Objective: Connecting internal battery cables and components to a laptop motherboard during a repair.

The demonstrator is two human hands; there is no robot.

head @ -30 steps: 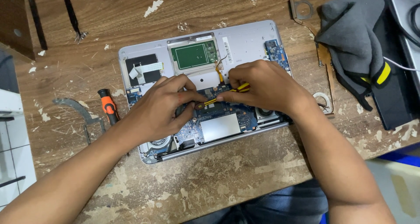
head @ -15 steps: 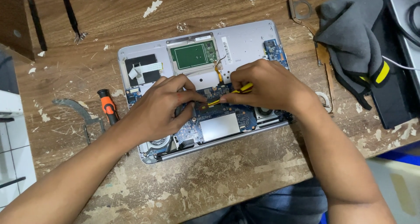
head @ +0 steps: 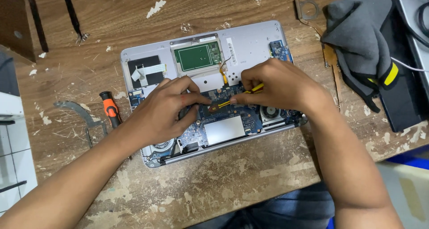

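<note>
An opened silver laptop base (head: 250,37) lies on a worn wooden table, its blue circuit board (head: 232,117), green touchpad board (head: 196,57) and fans exposed. My right hand (head: 279,86) pinches a thin yellow tool (head: 239,97) whose tip touches the board near the middle. My left hand (head: 167,110) rests on the board's left part, with fingertips pressing down beside the tool tip. What lies under my palms is hidden.
An orange-and-black screwdriver (head: 110,108) lies left of the laptop beside a curved grey metal piece (head: 76,110). A grey cloth with a yellow stripe (head: 364,46) sits at the right on a black case (head: 402,90). A small metal bracket (head: 308,8) lies at the back.
Both hands stay on the board. The right hand with the yellow tool has shifted only slightly, and the left fingers barely moved.
</note>
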